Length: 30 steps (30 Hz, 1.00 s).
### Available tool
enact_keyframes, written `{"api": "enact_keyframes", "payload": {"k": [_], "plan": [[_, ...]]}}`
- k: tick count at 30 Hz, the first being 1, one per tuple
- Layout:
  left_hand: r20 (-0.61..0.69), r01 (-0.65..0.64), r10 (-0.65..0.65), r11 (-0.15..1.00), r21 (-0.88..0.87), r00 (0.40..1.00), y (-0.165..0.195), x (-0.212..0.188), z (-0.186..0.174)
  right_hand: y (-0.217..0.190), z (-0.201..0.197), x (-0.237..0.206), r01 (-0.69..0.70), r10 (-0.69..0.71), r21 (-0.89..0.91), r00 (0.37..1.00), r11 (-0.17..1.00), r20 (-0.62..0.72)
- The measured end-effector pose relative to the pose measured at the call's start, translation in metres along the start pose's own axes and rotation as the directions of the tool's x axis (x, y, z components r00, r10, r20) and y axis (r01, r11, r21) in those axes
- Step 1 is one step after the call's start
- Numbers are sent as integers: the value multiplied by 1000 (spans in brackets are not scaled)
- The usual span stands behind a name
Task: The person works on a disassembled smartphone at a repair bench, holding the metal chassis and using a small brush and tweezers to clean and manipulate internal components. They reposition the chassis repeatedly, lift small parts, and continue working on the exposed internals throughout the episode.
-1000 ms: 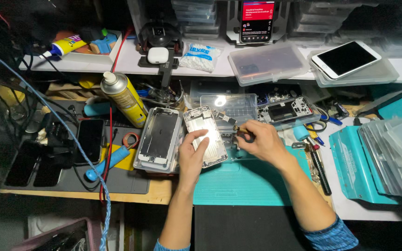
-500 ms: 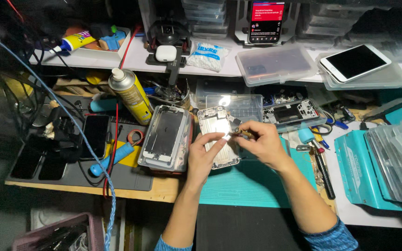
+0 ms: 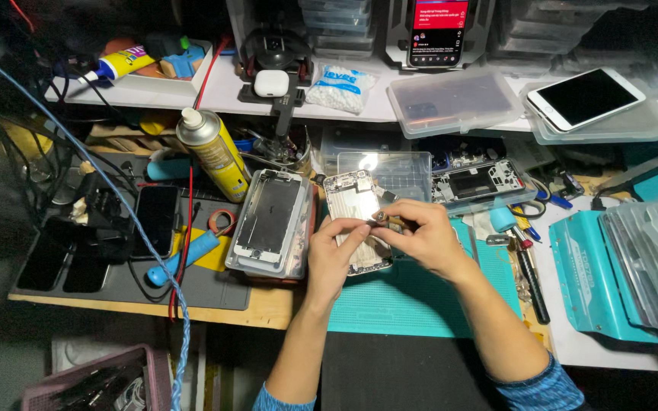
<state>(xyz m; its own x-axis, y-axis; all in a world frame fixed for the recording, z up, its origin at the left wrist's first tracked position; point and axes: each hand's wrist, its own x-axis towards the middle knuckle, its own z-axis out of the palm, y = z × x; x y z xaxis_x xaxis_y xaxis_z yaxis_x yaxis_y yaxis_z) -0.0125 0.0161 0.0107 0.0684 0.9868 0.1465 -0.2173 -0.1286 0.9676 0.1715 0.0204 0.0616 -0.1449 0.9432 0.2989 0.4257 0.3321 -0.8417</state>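
Our hands work over an opened phone on the teal mat.
Left hand (image 3: 334, 255) steadies the phone chassis (image 3: 356, 221) near the mat's (image 3: 420, 304) far edge; right hand (image 3: 420, 240) pinches a small tool (image 3: 384, 218) above it.

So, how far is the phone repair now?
Done: the opened phone body lies with its insides bare on the teal mat; a screen assembly rests left of it. In hand: both hands, left hand and right hand, pinch a small part above it. Left: the phone is not closed.
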Motion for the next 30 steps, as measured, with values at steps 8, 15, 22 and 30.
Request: {"api": "enact_keyframes", "payload": {"k": [8, 15, 22, 30], "plan": [[-35, -49, 52, 994, 93, 998, 2, -1, 2, 7, 0, 0, 13, -13, 10, 1000, 1000, 15], [-60, -43, 50, 993, 107, 997, 0, 0, 1, 21, 2, -2, -43, 43, -8, 999, 999, 27], [-85, 4, -2, 1000, 19, 996, -4, 2, -3, 44, -4, 2, -185, 184, 3, 977, 983, -111], [-87, 30, -35, 998, -54, 996, -10, 5, -6, 36, -8, 5, -87, 80, -53, 990, 995, -118]]}}
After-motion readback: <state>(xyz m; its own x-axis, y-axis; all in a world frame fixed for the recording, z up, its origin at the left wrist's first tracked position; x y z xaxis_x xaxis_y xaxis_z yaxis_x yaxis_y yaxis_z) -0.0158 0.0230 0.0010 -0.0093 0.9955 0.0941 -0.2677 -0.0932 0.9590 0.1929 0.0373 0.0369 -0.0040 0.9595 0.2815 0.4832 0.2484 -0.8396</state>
